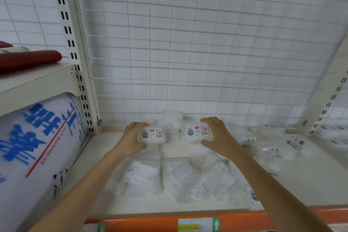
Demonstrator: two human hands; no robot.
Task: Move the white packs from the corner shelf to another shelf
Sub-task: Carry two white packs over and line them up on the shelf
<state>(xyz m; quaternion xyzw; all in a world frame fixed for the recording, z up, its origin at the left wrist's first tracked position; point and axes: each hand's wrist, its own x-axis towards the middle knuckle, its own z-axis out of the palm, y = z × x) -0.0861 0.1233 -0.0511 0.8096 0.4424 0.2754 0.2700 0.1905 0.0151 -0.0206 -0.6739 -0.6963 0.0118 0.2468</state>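
Two small white packs with printed labels are held above the shelf board (310,181). My left hand (132,137) grips the left pack (152,135) from its left side. The right pack (197,131) is gripped by my right hand (219,134) from its right side. Below and between my arms lie several more white packs (180,175), soft and wrapped in clear film. Another white pack (172,118) stands at the back against the wire grid, between the two held ones.
A wire grid back panel (207,52) closes the shelf. Slotted uprights (75,52) stand at the left and right. A large white roll with blue print (37,137) fills the left bay under a shelf with a red tube (28,60). Small labelled items (273,149) lie at right. An orange edge strip (150,222) runs along the front.
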